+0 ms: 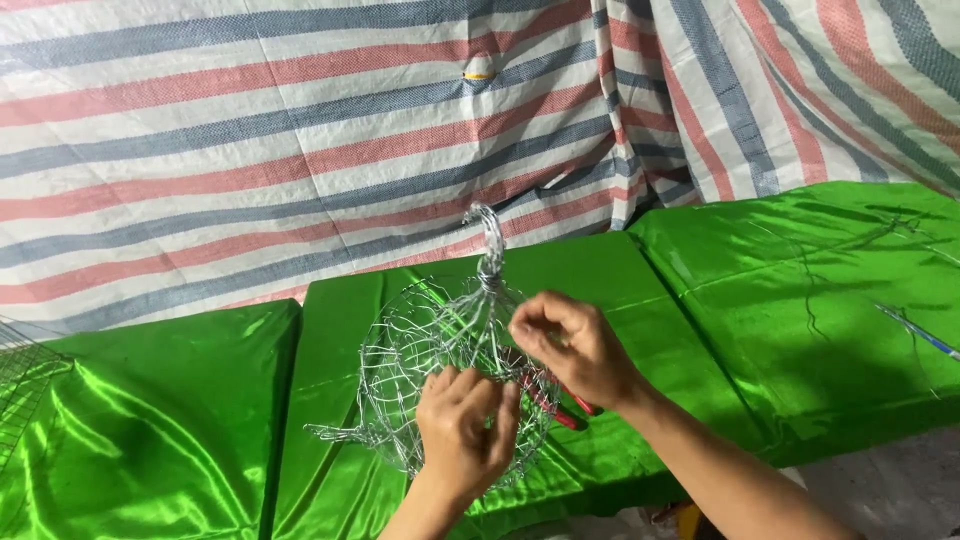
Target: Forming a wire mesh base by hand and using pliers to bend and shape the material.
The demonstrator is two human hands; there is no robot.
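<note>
Green cloth (760, 300): one wire basket (440, 350), left hand (462, 432), right hand (570, 345) gripping.

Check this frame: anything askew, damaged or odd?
Nothing looks damaged. The wire mesh form stands on green cloth, both hands on it: left hand, right hand. Red-handled pliers lie beneath the right hand.

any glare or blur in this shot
Head view: strong sheen and white glare on the green satin cloth; thin wire shadows fall on it at right; the wire frame is fine and hard to resolve; both hands, left and right, look sharp.
</note>
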